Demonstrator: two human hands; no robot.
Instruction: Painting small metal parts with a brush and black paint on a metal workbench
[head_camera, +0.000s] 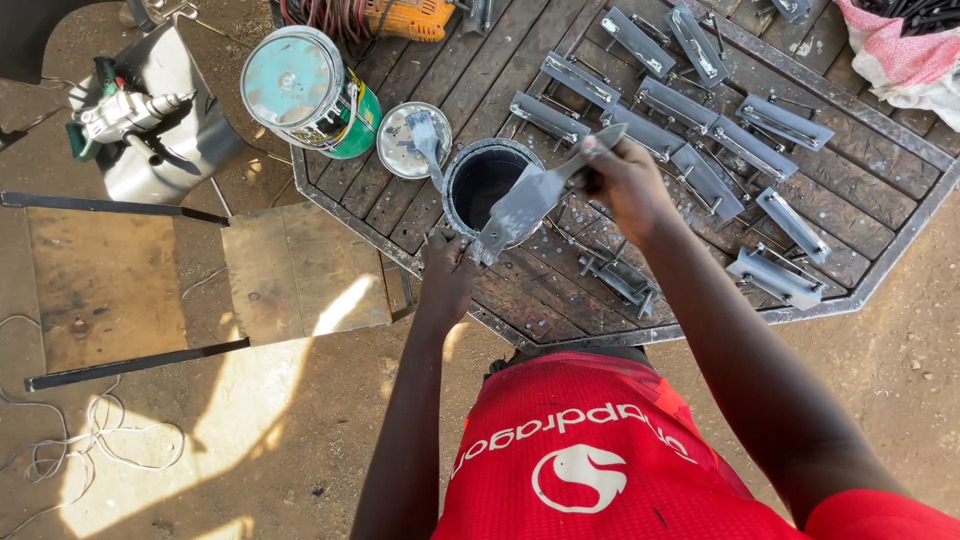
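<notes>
Left hand (447, 272) pinched the grey metal plate (520, 210) at six o'clock of the open paint can (485, 180); right hand (625, 180) gripped the brush (598, 150) closed-fisted at three o'clock, seemingly mid-coating. A fresh dip looked due.

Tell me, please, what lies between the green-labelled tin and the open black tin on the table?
A round lid, grey with paint, lies between the green-labelled tin and the open black tin, a brush resting on it; head view.

A closed paint tin (305, 92) is seen at the octagonal table's (880, 270) left edge, a lid (400, 150) beside it, and grey metal brackets (700, 140) spread toward the far-right edge
</notes>
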